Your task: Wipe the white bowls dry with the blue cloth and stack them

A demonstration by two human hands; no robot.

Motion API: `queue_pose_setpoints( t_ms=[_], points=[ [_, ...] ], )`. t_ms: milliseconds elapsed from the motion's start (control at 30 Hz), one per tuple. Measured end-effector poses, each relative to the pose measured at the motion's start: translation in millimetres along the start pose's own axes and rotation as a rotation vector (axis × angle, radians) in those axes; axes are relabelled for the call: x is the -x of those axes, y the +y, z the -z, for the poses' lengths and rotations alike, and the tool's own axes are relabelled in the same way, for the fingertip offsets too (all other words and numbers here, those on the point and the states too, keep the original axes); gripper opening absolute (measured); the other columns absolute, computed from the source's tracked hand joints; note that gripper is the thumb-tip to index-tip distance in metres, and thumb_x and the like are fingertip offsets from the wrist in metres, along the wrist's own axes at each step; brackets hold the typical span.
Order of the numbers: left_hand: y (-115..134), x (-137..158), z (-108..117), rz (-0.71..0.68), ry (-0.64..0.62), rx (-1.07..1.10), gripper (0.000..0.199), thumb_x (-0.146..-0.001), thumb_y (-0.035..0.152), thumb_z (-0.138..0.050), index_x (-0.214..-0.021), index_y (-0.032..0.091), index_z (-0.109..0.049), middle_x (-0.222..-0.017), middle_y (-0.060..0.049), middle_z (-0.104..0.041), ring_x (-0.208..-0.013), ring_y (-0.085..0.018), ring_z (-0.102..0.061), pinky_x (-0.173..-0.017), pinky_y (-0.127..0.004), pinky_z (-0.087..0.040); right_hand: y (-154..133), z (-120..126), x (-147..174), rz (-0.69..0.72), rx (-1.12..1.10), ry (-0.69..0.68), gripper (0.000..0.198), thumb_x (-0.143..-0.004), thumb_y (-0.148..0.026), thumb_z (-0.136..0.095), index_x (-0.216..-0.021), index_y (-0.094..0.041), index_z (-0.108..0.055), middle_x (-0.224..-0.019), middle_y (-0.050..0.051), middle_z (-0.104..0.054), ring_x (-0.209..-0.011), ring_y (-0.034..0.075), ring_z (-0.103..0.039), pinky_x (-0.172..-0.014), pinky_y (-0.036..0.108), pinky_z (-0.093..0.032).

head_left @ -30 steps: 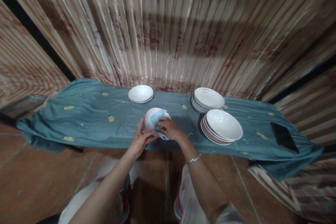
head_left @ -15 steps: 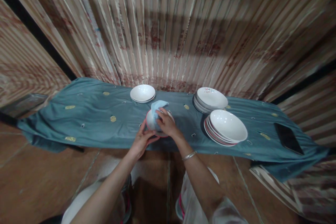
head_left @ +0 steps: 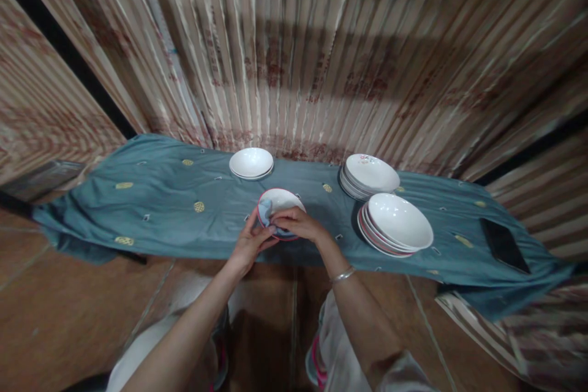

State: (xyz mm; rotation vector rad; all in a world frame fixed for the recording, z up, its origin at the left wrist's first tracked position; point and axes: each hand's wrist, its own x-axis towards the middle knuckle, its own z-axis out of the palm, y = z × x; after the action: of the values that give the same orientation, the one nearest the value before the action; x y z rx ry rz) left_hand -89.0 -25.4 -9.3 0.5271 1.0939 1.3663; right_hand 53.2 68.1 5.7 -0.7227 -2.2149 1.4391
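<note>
A white bowl with a red rim is tilted near the table's front edge. My left hand grips its near left side, thumb on the rim and fingers around the outside. Inside the bowl, my right hand presses a light blue cloth against the inner wall, with the fingers closed on it. Part of the cloth is hidden under the fingers. Just behind sit white shallow dishes, stacked.
To the right stand a stack of white plates and a stack of bowls, some with red edges. A black phone lies at the far right of the teal tablecloth. Striped curtains hang behind the table.
My right hand has moved down into the bowl, carrying the cloth from above the far rim to the inner left and near wall. My left hand keeps its grip.
</note>
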Motion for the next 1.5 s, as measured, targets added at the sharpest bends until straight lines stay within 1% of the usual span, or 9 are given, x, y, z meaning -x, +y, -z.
queue_pose_setpoints(
  t_ms=[167,367,600,733,867,1000,1200,1333,1500],
  points=[
    [-0.7,-2.9,-1.2,-0.005,-0.004,-0.021,0.094,-0.06,0.019,-0.082,-0.143,0.028,-0.037,-0.075,0.001,-0.07,-0.071,-0.015,-0.068,-0.073,-0.031,-0.058,-5.3,4.3,14.4,-0.133,0.492,0.05,0.027,-0.081,-0.02,-0.05,-0.059,-0.017,-0.065,-0.054,-0.001,-0.06,-0.057,0.013,-0.054,-0.059,0.022,-0.039],
    [0.9,-3.1,-3.5,-0.011,-0.002,-0.025,0.096,-0.058,0.017,-0.083,-0.143,0.028,-0.038,-0.08,-0.001,-0.072,-0.075,-0.017,-0.068,-0.072,-0.031,-0.058,-6.2,-2.6,18.0,-0.316,0.851,0.343,0.024,-0.084,-0.017,-0.047,-0.077,-0.013,-0.07,-0.092,0.019,-0.07,-0.09,0.03,-0.065,-0.083,0.037,-0.045],
    [-1.2,-2.7,-1.7,-0.016,-0.028,-0.038,0.095,-0.06,0.018,-0.082,-0.143,0.03,-0.037,-0.086,-0.002,-0.073,-0.077,-0.017,-0.068,-0.072,-0.033,-0.059,3.4,-5.0,4.1,-0.168,0.793,0.459,0.029,-0.086,-0.01,-0.041,-0.104,-0.011,-0.064,-0.125,0.019,-0.058,-0.119,0.025,-0.052,-0.106,0.039,-0.037],
    [0.3,-0.1,-2.6,-0.02,-0.025,-0.03,0.094,-0.06,0.017,-0.082,-0.143,0.03,-0.038,-0.091,-0.003,-0.073,-0.08,-0.018,-0.068,-0.071,-0.034,-0.059,9.9,-10.7,-4.1,-0.051,0.612,0.489,0.037,-0.09,-0.015,-0.039,-0.123,-0.011,-0.055,-0.139,0.016,-0.047,-0.13,0.023,-0.043,-0.109,0.04,-0.034],
    [1.7,1.8,-3.3,-0.007,-0.019,-0.016,0.094,-0.062,0.015,-0.081,-0.143,0.031,-0.037,-0.093,-0.003,-0.073,-0.08,-0.018,-0.068,-0.071,-0.033,-0.059,12.5,-16.6,-13.2,0.031,0.365,0.456,0.037,-0.09,-0.022,-0.043,-0.124,-0.019,-0.057,-0.143,0.011,-0.046,-0.134,0.021,-0.04,-0.112,0.041,-0.03],
    [0.2,0.6,-2.0,0.001,-0.004,-0.01,0.096,-0.06,0.015,-0.081,-0.144,0.031,-0.036,-0.086,-0.001,-0.073,-0.078,-0.017,-0.068,-0.071,-0.034,-0.059,7.0,-18.0,-15.3,0.059,0.04,0.356,0.029,-0.087,-0.033,-0.05,-0.105,-0.021,-0.07,-0.13,0.008,-0.059,-0.125,0.019,-0.05,-0.106,0.036,-0.037],
    [-2.0,-1.3,0.1,-0.025,-0.04,-0.046,0.091,-0.062,0.019,-0.081,-0.142,0.032,-0.039,-0.092,-0.002,-0.073,-0.085,-0.019,-0.069,-0.073,-0.034,-0.059,-4.8,-10.7,-3.3,-0.054,-0.318,0.163,0.034,-0.078,-0.047,-0.058,-0.082,-0.016,-0.072,-0.087,0.004,-0.071,-0.083,0.016,-0.065,-0.079,0.03,-0.051],
    [-2.7,-2.5,1.3,-0.02,-0.038,-0.04,0.093,-0.06,0.021,-0.082,-0.142,0.032,-0.039,-0.088,-0.001,-0.073,-0.081,-0.018,-0.069,-0.076,-0.034,-0.058,-5.6,-4.3,1.9,-0.112,-0.257,0.093,0.025,-0.077,-0.038,-0.059,-0.068,-0.017,-0.067,-0.063,-0.002,-0.063,-0.06,0.011,-0.057,-0.062,0.023,-0.047],
    [-1.5,-2.6,0.6,-0.012,-0.022,-0.034,0.093,-0.061,0.018,-0.082,-0.142,0.03,-0.039,-0.082,0.0,-0.073,-0.076,-0.016,-0.069,-0.075,-0.033,-0.058,-2.0,-0.3,4.5,-0.185,0.097,0.052,0.03,-0.078,-0.021,-0.053,-0.047,-0.018,-0.053,-0.044,-0.007,-0.041,-0.044,0.007,-0.036,-0.046,0.02,-0.029]
  ],
)
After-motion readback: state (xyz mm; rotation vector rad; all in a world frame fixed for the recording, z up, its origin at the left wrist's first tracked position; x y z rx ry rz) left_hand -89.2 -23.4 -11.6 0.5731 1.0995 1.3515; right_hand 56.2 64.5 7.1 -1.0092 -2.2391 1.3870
